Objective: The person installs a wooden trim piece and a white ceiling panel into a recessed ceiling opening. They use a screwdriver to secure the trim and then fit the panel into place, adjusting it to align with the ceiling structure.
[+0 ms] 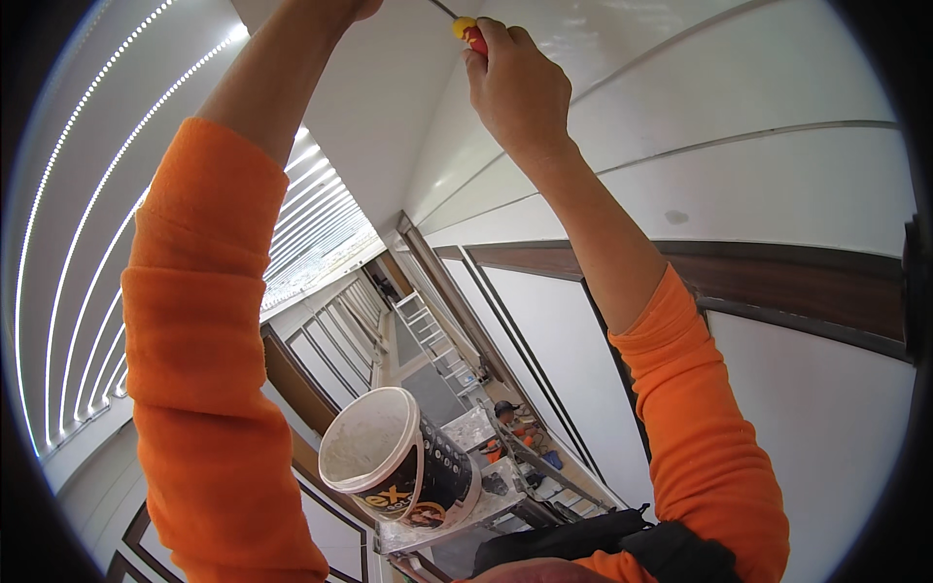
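Black label on the bucket, large pale-yellow letters toward its left, small white marks toward its right, too fine to read

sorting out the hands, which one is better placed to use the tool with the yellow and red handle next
Right, I'd judge: the right hand already grips that tool. The left hand is mostly cut off by the top edge, so its grip is unclear.

Tool handle: smooth, plastic-looking; shaft metal. Sleeves: matt, soft-looking cloth. Bucket: plastic, chalky-rough inside, smooth outside. Wall: smooth, softly glossy. Trim: wood look, slight sheen.
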### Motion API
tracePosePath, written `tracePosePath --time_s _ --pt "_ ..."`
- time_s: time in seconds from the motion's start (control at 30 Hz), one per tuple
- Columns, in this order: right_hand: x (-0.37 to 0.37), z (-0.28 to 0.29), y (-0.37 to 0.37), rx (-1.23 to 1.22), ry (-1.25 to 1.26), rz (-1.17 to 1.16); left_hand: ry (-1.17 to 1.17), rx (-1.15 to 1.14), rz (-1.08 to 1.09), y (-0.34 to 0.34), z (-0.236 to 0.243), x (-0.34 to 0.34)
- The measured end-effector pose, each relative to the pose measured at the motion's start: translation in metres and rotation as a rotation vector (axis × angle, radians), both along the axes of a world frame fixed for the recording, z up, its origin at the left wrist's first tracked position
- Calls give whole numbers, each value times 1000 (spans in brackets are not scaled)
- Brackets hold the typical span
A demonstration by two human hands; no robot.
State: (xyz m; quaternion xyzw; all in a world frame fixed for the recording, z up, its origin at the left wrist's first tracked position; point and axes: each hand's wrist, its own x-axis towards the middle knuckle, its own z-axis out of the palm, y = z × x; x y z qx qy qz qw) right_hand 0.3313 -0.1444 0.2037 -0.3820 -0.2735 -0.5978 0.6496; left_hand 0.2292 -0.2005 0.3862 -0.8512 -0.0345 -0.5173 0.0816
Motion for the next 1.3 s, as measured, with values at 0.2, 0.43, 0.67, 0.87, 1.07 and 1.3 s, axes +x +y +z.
tracePosePath --time_s 0.2,0.43,0.67,0.87,1.07,1.3 --pt "-16 7 -36 -172 110 984 -20 92 -61 1 -7 3" --pt "4 4 -23 -130 -19 1490 30 54 -48 3 -4 -3" --pt "7 9 5 -12 -1 145 106 83 -39 3 3 -7" --pt "6 10 -42 -317 -4 1370 -87 52 -43 4 -13 0" --pt "8 6 -39 -333 -59 1432 89 106 -117 1 -12 -12" --pt "5 2 -10 -16 -12 119 -26 35 -38 6 1 -3"
